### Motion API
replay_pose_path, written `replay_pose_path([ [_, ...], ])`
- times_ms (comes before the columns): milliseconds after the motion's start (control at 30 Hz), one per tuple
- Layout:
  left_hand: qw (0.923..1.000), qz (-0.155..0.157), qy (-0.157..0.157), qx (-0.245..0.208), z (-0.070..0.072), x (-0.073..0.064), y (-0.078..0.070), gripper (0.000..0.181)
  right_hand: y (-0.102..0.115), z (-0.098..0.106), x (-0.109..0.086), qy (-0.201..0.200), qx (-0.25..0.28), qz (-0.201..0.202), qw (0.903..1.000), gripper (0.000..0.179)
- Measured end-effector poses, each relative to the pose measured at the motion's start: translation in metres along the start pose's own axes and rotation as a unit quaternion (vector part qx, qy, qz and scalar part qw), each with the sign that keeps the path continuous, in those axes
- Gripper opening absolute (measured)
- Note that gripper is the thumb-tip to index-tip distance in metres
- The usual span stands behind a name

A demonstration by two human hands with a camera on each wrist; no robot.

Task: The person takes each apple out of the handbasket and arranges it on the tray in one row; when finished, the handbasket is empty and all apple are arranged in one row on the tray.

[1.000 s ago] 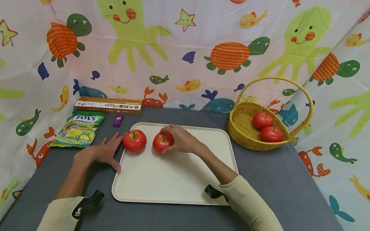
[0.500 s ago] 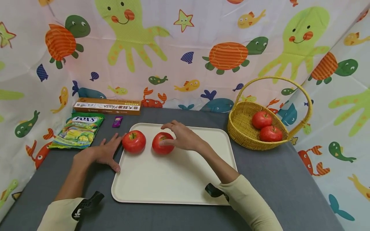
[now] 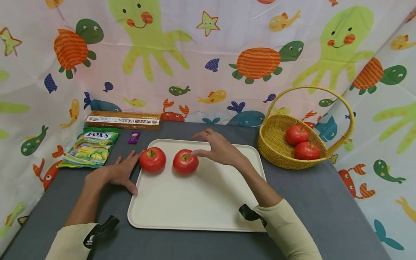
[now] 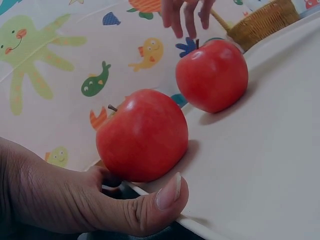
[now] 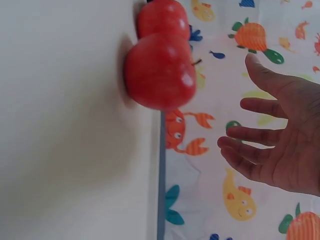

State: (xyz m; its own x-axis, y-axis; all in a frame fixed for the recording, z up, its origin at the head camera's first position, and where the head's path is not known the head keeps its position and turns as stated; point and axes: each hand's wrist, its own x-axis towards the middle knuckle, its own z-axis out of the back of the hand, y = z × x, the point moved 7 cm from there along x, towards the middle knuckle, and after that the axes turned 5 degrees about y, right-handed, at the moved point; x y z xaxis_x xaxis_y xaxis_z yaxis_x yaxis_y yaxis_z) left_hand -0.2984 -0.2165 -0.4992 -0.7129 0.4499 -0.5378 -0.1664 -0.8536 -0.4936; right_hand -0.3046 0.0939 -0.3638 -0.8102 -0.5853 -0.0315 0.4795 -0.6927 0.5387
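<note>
Two red apples stand side by side on a cream tray [image 3: 195,202]. The left apple [image 3: 152,160] sits by the tray's left rim, and the right apple [image 3: 185,162] is a short way from it. My left hand [image 3: 121,174] rests at that left rim, fingers spread and thumb on the edge, close beside the left apple. Up and to the right of the right apple, my right hand [image 3: 222,148] hovers over the tray with fingers apart and nothing in them. In the right wrist view, a gap shows between the right hand [image 5: 280,125] and the nearer apple [image 5: 160,72].
A yellow wicker basket [image 3: 276,144] with two more apples [image 3: 302,142] stands at the back right. At the back left lie a pasta box [image 3: 123,120], a green FOX'S candy bag [image 3: 91,148] and a small purple wrapped candy [image 3: 134,137]. A patterned curtain [image 3: 195,43] hangs behind.
My right hand has let go of the right apple, opened its fingers and moved up and to the right. The apple stays on the tray. My left hand has kept its place.
</note>
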Motion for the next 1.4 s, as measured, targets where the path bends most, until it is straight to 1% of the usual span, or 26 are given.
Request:
replay_pose_path([
  [33,1.0,0.002,0.003,0.003,0.001,-0.002,-0.002,0.162,0.0,0.003,-0.002,-0.003,0.0,0.001,1.0,0.059],
  [67,1.0,0.006,0.0,0.005,0.001,-0.002,0.001,0.163,0.0,0.007,-0.003,-0.006,-0.001,0.001,1.0,0.058],
  [200,1.0,0.001,0.005,0.005,0.009,-0.007,-0.009,0.156,-0.001,0.025,-0.008,-0.018,-0.001,0.008,0.9998,0.054],
  [267,1.0,-0.003,0.004,0.008,0.013,-0.007,-0.013,0.154,-0.003,0.035,-0.009,-0.024,-0.003,0.009,0.9997,0.052],
  [300,0.9999,-0.005,0.007,0.009,0.015,-0.008,-0.017,0.151,-0.003,0.039,-0.01,-0.027,-0.005,0.01,0.9996,0.051],
  [433,0.9999,-0.004,0.007,0.012,0.018,-0.007,-0.02,0.15,-0.004,0.053,-0.012,-0.037,-0.014,0.009,0.9992,0.05],
  [667,1.0,-0.004,0.008,0.003,0.016,-0.005,-0.015,0.154,-0.004,0.065,-0.02,-0.06,-0.015,0.011,0.998,0.048],
  [833,0.9999,-0.004,0.014,0.006,0.012,-0.006,-0.016,0.153,-0.009,0.067,-0.028,-0.069,0.0,-0.007,0.9976,0.049],
  [900,0.9998,-0.007,0.016,0.002,0.009,-0.006,-0.015,0.153,-0.011,0.069,-0.033,-0.073,0.007,-0.016,0.9972,0.049],
  [967,0.9999,-0.002,0.016,0.0,0.004,-0.003,-0.01,0.155,-0.013,0.071,-0.038,-0.079,0.01,-0.021,0.9966,0.049],
  [1000,0.9998,-0.007,0.016,-0.004,0.001,-0.002,-0.007,0.156,-0.014,0.072,-0.041,-0.082,0.011,-0.024,0.9963,0.049],
  [1133,0.9999,0.003,0.011,0.003,-0.006,0.008,0.009,0.165,-0.018,0.083,-0.049,-0.1,0.0,-0.028,0.9946,0.049],
  [1200,1.0,0.002,0.009,0.001,-0.008,0.012,0.015,0.168,-0.021,0.09,-0.054,-0.11,-0.006,-0.029,0.9935,0.049],
  [1233,1.0,0.007,0.007,0.003,-0.009,0.013,0.018,0.169,-0.023,0.094,-0.056,-0.114,-0.01,-0.03,0.993,0.05],
  [1400,1.0,0.002,0.0,-0.009,-0.006,0.02,0.027,0.171,-0.032,0.118,-0.067,-0.129,-0.028,-0.042,0.9903,0.048],
])
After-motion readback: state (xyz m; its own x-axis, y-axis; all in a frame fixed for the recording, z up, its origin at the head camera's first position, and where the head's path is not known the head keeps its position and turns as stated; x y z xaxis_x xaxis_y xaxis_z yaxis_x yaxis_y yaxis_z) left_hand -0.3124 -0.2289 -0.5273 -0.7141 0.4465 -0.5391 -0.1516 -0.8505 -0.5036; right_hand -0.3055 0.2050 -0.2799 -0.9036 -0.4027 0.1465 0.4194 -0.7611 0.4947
